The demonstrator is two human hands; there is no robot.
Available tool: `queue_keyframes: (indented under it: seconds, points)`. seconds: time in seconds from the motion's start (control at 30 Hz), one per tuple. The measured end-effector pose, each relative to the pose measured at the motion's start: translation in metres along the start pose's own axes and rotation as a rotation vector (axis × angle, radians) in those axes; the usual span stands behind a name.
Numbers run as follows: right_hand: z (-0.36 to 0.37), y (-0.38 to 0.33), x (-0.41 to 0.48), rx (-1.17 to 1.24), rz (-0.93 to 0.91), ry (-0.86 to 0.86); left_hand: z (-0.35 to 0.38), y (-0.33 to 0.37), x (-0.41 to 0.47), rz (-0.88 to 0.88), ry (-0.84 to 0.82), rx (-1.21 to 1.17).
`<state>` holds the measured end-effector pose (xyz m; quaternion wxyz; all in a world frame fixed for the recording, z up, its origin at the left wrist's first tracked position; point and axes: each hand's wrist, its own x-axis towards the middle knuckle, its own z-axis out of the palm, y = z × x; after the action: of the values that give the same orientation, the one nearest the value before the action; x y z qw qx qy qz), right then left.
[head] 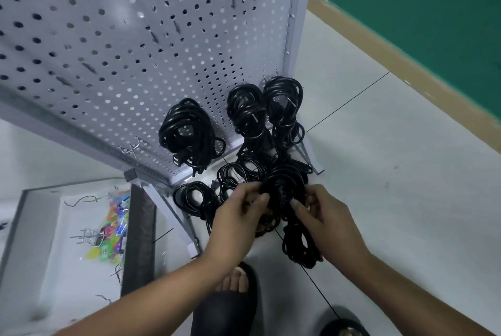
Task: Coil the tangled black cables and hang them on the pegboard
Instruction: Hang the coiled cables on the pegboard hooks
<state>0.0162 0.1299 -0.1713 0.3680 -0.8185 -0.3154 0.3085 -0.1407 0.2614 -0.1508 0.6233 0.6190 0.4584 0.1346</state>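
In front of the pegboard's (113, 45) lower right corner, both hands hold one black cable bundle (284, 186) between them; the left hand (238, 216) pinches the bundle's left side with thumb and curled fingers, and the right hand (325, 216) grips its right side, fingers curled round the strands; the rest of the bundle hangs in loose loops under the right hand, toward the floor (406, 173). Three hung coils (245, 110) sit in a row on the pegboard's bottom rows, just above the hands; two more coils (195, 200) crowd below the pegboard's lower edge, close against the left hand, and whether they hang or lie on the floor cannot be told. The pegboard's upper rows show holes and a few bare hooks (176, 27); right of the pegboard, the floor runs open to a green wall (420, 10); left of the pegboard's foot, a tray (46, 227) holds metal hooks and coloured clips; black slippers (230, 306) stand nearest the camera, well below the pegboard's edge.
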Motion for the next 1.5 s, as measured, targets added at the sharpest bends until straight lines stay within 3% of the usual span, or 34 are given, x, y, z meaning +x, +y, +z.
queue_keyframes:
  seconds: [0.1, 0.3, 0.47, 0.7, 0.9, 1.27, 1.4, 1.5]
  points:
    - [0.013, -0.042, -0.005, 0.009, -0.084, -0.029, -0.036, 0.021, -0.024, -0.006, 0.09, -0.11]
    - [0.048, -0.101, -0.01, 0.06, -0.308, -0.181, -0.107, 0.032, -0.075, 0.117, 0.264, -0.071]
    - [0.082, -0.139, 0.0, -0.051, -0.464, -0.237, -0.145, 0.024, -0.087, 0.154, 0.418, -0.074]
    - [0.117, -0.18, 0.031, -0.196, -0.54, -0.225, -0.176, 0.033, -0.068, 0.111, 0.561, 0.014]
    - [0.14, -0.192, 0.049, -0.345, -0.493, -0.198, -0.191, 0.029, -0.043, 0.081, 0.584, 0.066]
    - [0.15, -0.177, 0.06, -0.223, -0.42, -0.186, -0.198, 0.017, -0.018, 0.09, 0.52, 0.084]
    - [0.14, -0.158, 0.048, -0.104, -0.481, -0.152, -0.191, 0.005, -0.02, 0.018, 0.511, 0.038]
    - [0.138, -0.132, 0.043, -0.179, -0.445, -0.152, -0.174, -0.01, -0.021, -0.098, 0.449, -0.027]
